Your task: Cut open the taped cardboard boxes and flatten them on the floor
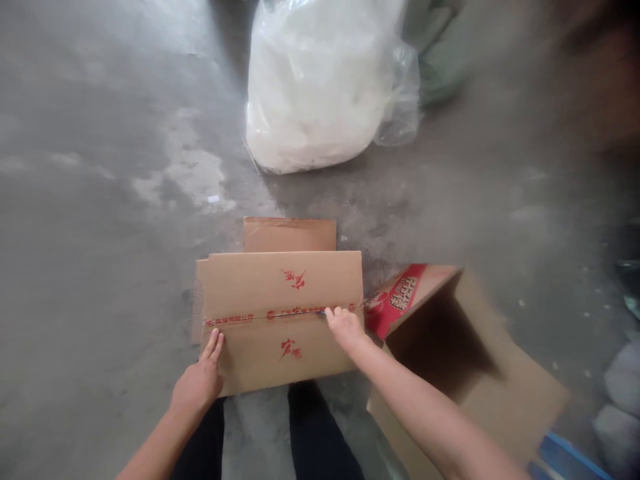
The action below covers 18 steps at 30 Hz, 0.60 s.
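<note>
A brown cardboard box point(285, 357) with red print sits in front of my legs, its two top flaps meeting at a seam. Printed tape point(240, 320) runs along that seam. My left hand point(197, 380) rests on the box's left near side, with fingers stretched out and pressing on the cardboard. Closed at the right part of the seam, my right hand point(345, 328) grips a slim blue tool point(323, 312). Most of the tool is hidden by the fingers, so its exact kind is unclear.
An open carton point(480, 393) with a red printed panel tilts at the right. Flat cardboard point(290, 235) lies beyond the box. A large clear plastic bag with white contents point(320, 87) stands ahead on the concrete floor point(100, 253). Something blue point(570, 460) shows at lower right.
</note>
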### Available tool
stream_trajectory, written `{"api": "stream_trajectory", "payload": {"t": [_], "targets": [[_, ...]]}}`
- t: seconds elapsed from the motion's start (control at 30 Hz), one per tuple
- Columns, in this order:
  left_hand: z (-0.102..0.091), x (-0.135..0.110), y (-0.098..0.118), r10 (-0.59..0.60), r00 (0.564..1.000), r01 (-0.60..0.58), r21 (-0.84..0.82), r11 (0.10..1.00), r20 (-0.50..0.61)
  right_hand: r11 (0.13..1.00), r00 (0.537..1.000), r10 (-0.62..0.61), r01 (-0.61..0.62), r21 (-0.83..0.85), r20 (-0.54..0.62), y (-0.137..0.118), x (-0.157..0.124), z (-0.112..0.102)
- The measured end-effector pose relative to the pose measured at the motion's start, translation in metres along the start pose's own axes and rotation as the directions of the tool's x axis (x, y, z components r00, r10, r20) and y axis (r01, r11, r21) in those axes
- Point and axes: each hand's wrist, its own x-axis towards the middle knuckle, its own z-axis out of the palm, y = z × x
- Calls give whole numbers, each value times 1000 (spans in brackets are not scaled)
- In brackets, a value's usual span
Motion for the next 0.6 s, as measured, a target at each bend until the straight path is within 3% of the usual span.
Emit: {"api": "stream_trajectory", "payload": {"t": [0.13, 0.3, 0.5, 0.57, 0.6], "targets": [[5, 4, -3, 19, 1000, -19, 0, 1000, -20, 993, 994, 105, -105, -54, 2, 46, -20, 2], [4, 5, -8, 42, 999, -42, 8, 999, -10, 972, 972, 232, -231, -51, 33, 75, -33, -4], [1, -1, -2, 50, 998, -48, 38, 998, -35, 861, 853, 508, -506, -49, 121, 150, -93, -39], [-1, -4, 7, 32, 998, -29, 55, 998, -56, 854, 850, 519, -520, -19, 90, 143, -107, -45], [-2, -5, 13, 18, 998, -14, 58, 998, -60, 870, 867, 492, -494, 8, 73, 126, -108, -45]]}}
